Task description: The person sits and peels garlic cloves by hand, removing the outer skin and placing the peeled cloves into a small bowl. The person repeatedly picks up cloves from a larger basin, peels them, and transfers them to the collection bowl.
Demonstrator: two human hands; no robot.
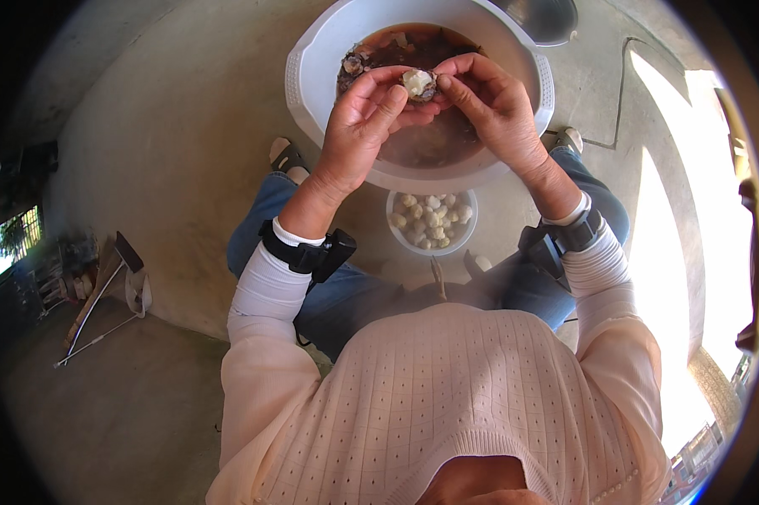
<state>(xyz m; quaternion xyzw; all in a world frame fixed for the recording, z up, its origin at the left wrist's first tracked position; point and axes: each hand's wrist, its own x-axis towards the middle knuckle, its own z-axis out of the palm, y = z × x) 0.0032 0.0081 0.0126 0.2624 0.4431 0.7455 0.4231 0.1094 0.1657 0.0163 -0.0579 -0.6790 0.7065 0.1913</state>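
Observation:
Over a large white plastic tub (379, 178), my left hand (370, 120) and my right hand (493, 110) both grip one small rounded piece (419, 84). It has a dark, rough outer layer and a pale, whitish part exposed on top; its exact kind is unclear. The tub holds reddish-brown liquid (430, 142) with dark, clumpy pieces (353, 65) at its left side. Below the tub's near rim, a smaller white bowl (474, 233) holds several pale, rounded pieces (433, 218).
A dark round pan or basin (543, 22) lies beyond the tub on the right. My sandalled feet flank the tub on the concrete floor (184, 158). A pointed tool (438, 278) is partly visible near my lap. A broom-like tool and a long-handled dustpan stand far left.

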